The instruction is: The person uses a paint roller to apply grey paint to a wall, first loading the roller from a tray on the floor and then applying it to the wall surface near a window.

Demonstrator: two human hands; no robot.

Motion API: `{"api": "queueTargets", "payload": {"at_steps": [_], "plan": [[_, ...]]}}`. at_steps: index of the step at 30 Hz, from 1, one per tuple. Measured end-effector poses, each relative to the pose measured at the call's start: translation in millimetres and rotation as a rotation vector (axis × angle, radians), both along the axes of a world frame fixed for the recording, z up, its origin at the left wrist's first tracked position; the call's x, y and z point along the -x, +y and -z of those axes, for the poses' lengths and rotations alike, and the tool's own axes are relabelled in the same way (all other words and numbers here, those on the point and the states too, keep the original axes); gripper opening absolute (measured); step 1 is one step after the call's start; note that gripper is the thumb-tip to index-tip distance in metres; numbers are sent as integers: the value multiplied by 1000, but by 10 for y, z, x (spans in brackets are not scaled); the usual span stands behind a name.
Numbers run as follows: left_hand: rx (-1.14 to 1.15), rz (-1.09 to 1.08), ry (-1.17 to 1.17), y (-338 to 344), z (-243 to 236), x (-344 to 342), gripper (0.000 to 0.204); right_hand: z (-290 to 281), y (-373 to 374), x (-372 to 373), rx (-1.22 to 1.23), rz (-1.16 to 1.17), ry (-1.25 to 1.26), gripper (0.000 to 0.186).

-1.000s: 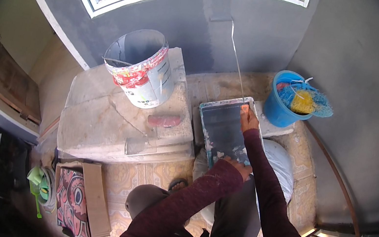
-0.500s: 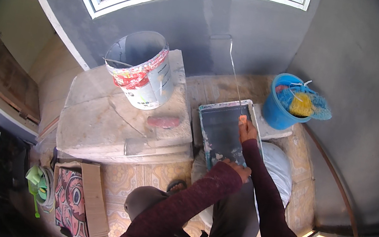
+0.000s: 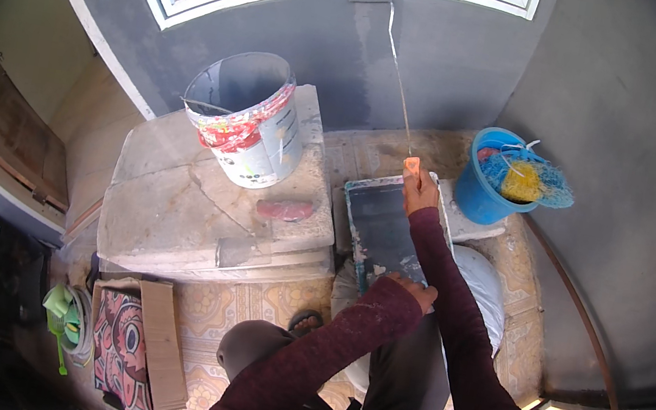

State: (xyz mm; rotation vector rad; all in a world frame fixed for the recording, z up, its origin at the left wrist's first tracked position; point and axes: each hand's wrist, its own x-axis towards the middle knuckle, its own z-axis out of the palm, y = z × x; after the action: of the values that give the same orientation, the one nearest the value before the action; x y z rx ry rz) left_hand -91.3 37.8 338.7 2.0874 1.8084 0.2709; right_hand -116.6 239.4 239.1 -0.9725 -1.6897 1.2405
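Observation:
My right hand [image 3: 422, 194] is wrapped round the orange handle of a paint roller [image 3: 412, 165]. The roller's long thin wire frame reaches up to the grey wall [image 3: 445, 60], where its grey roller head lies against the surface between the two windows. In front of me is a rectangular paint tray [image 3: 377, 221] with a pale, paint-smeared rim and dark grey paint inside. The fingers of my left hand [image 3: 415, 292] curl over the tray's near edge and hold it; part of that grip is hidden.
A paint-stained white bucket [image 3: 256, 142] and a reddish object [image 3: 284, 210] rest on the stone ledge [image 3: 155, 212] at left. A blue bucket [image 3: 486, 179] with netting and a yellow bundle stands at right. A cardboard box [image 3: 165, 342] lies at lower left.
My right hand has moved forward and slightly left with the paint roller. The roller head has gone up and left along the wall. My left hand stays at the tray.

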Motion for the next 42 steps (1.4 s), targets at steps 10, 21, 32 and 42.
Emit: {"api": "queueTargets", "payload": {"at_steps": [10, 21, 32, 42], "plan": [[87, 2, 9, 18, -52, 8, 17, 734, 58, -113, -411, 84, -64, 26], [103, 11, 12, 21, -88, 26, 19, 232, -163, -168, -253, 46, -47, 31], [74, -5, -11, -38, -69, 53, 17, 68, -220, 82, -108, 3, -9, 28], [40, 17, -11, -44, -60, 48, 17, 217, -329, -96, -181, 4, 39, 25]]}}
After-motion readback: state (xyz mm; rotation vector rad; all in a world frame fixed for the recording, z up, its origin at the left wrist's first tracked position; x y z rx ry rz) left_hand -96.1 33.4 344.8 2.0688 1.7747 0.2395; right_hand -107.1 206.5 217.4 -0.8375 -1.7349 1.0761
